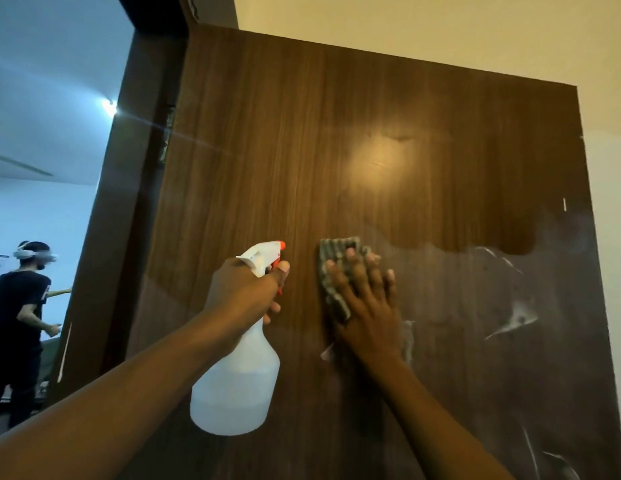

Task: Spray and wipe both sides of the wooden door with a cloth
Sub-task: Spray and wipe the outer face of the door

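The dark wooden door (388,161) fills most of the view, standing open with its upper edge against a cream wall. My left hand (246,289) grips the neck of a white spray bottle (238,379) with an orange nozzle and trigger, held upright close to the door face. My right hand (366,299) presses a grey ribbed cloth (333,268) flat against the door with straight fingers. A cleaner, darker patch shows above the cloth; pale streaks and smears cover the door's lower right.
The door frame (129,188) stands at the left with a hinge on the door edge. Through the doorway another person (19,327) in dark clothes with a headset stands in a bluish-lit room. Cream wall (440,32) lies above and to the right.
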